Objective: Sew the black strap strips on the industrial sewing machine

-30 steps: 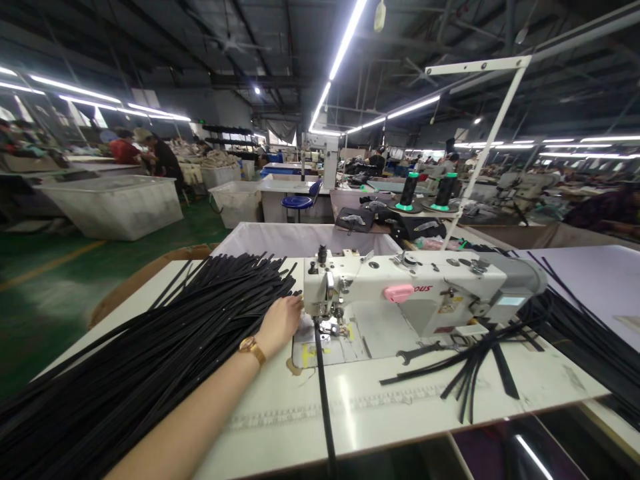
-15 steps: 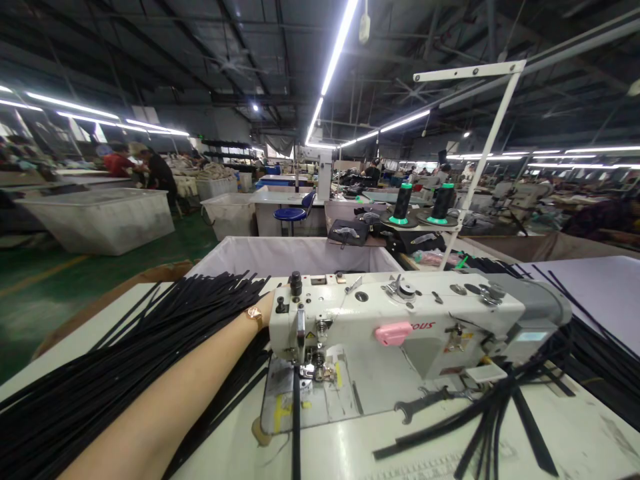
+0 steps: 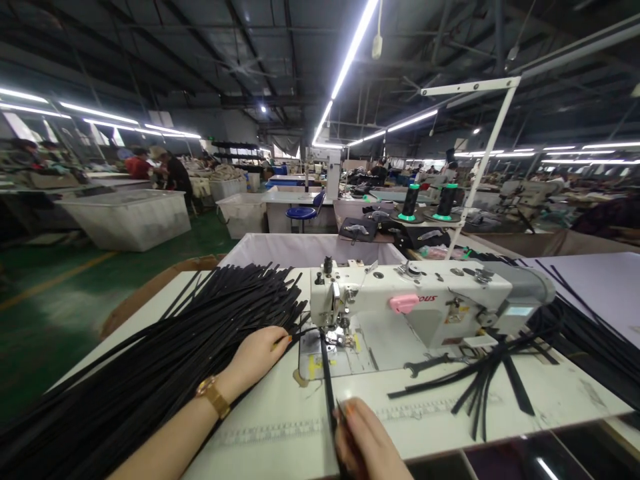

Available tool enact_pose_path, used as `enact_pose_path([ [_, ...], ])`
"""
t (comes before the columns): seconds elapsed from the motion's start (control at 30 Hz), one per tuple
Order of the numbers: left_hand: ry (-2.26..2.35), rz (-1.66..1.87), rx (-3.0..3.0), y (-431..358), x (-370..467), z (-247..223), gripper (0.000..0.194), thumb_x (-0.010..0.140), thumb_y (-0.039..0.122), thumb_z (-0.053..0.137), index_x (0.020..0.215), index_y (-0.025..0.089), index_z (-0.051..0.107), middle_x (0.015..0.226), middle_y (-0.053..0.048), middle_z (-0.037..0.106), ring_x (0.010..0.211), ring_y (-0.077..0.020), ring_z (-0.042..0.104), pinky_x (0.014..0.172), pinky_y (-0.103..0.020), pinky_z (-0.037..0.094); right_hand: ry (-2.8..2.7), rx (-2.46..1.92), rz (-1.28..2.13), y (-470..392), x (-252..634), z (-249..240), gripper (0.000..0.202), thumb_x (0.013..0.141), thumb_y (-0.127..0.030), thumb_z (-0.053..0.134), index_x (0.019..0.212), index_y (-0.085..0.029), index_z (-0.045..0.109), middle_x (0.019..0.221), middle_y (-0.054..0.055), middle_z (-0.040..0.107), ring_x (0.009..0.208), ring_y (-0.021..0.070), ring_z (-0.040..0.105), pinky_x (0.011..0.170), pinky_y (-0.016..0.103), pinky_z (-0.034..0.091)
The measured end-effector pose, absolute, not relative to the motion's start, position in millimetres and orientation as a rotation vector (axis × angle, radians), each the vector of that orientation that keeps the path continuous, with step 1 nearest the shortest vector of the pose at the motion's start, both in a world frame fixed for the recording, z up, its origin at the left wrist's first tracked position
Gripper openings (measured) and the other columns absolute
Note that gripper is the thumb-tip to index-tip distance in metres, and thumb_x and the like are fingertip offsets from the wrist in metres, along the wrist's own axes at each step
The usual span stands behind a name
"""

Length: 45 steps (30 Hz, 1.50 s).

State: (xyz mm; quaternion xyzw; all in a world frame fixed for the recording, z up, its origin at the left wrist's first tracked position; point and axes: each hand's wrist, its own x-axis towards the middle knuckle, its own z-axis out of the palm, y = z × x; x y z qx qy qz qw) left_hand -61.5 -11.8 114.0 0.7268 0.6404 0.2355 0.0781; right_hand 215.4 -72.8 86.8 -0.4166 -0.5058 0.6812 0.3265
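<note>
Across white table (image 3: 280,407), closes right hand (image 3: 367,437) on black strip (image 3: 327,373) trailing lengthwise nearward from sewing machine (image 3: 370,287); pinches left hand (image 3: 263,350) beside, contents unclear.

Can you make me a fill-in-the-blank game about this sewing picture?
1. The left hand has a gold ____ on its wrist.
2. The small plastic piece on the front of the white sewing machine is coloured ____.
3. The stool in the background has a ____ seat.
4. The two thread cones behind the machine hold ____ thread and have green ends.

Missing words: watch; pink; blue; black
</note>
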Motion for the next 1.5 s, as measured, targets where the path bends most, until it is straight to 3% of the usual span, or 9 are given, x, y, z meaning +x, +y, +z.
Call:
enact_pose_path([
  [0.07,1.943,0.796,2.001,-20.2,-51.6,105.0,0.029,0.092,0.032,0.043,0.078,0.02,0.066,0.081,-0.005,0.07,0.078,-0.0221,0.063,0.071,-0.029,0.041,-1.019,-0.937,2.079,-44.1,187.1,93.6,0.026,0.087,-0.044,0.056,0.092,-0.018,0.057,0.068,-0.002,0.055,0.041,0.0035,0.032,0.035,0.017,0.015],
  [0.2,1.888,0.933,1.799,-22.3,-47.5,94.3,0.034,0.09,0.037,0.039,0.066,0.02,0.056,0.068,-0.003,0.064,0.069,-0.0213,0.059,0.066,-0.028,0.039,-0.671,-0.935,2.299,-2.4,146.8,93.1,0.016,0.091,-0.029,0.05,0.085,-0.015,0.053,0.063,-0.003,0.052,0.038,0.0018,0.035,0.034,0.013,0.015],
  [0.33,1.859,0.977,1.769,-20.0,-52.6,92.3,0.034,0.088,0.038,0.04,0.062,0.02,0.051,0.064,-0.001,0.06,0.066,-0.02,0.056,0.063,-0.027,0.037,-0.644,-0.956,2.342,23.7,131.0,83.5,0.023,0.094,-0.031,0.047,0.078,-0.015,0.051,0.057,-0.004,0.05,0.035,0.0013,0.033,0.033,0.012,0.015],
  [0.83,1.874,0.921,1.737,-19.5,-51.8,97.6,0.032,0.089,0.037,0.04,0.061,0.021,0.044,0.063,0.001,0.05,0.066,-0.0187,0.049,0.062,-0.028,0.033,-0.699,-0.862,2.411,49.4,126.7,78.0,0.022,0.095,-0.026,0.044,0.081,-0.013,0.054,0.058,-0.002,0.052,0.035,0.0004,0.033,0.032,0.011,0.01],
  [1.1,1.901,0.9,1.732,-18.4,-51.3,96.3,0.032,0.089,0.036,0.04,0.062,0.02,0.048,0.064,0.0,0.054,0.067,-0.0193,0.051,0.063,-0.029,0.034,-0.764,-0.861,2.408,55.5,131.4,78.3,0.018,0.092,-0.026,0.048,0.082,-0.013,0.054,0.06,-0.002,0.053,0.035,0.0005,0.033,0.032,0.011,0.011],
  [1.27,1.908,0.918,1.735,-17.2,-49.1,96.3,0.037,0.091,0.038,0.039,0.062,0.019,0.051,0.064,-0.001,0.057,0.067,-0.0202,0.055,0.063,-0.03,0.038,-0.818,-0.823,2.263,51.6,128.0,76.0,0.02,0.081,-0.031,0.065,0.081,-0.015,0.052,0.058,-0.006,0.05,0.038,0.0008,0.031,0.033,0.012,0.01],
  [1.4,1.875,0.993,1.836,-30.5,-47.4,106.1,0.024,0.09,0.038,0.049,0.085,0.019,0.063,0.084,-0.003,0.068,0.08,-0.0222,0.062,0.073,-0.032,0.047,-0.859,-0.813,2.097,41.0,131.2,81.1,0.033,0.072,-0.038,0.075,0.078,-0.017,0.051,0.06,-0.006,0.051,0.041,0.0004,0.029,0.033,0.012,0.01],
  [1.5,1.879,1.102,2.05,-59.1,-63.8,124.1,0.02,0.09,0.033,0.052,0.101,0.022,0.064,0.098,-0.004,0.069,0.092,-0.0226,0.064,0.085,-0.034,0.05,-0.867,-0.819,2.003,22.9,142.2,91.4,0.039,0.07,-0.046,0.075,0.083,-0.016,0.053,0.066,-0.006,0.051,0.043,0.0001,0.029,0.033,0.012,0.011],
])
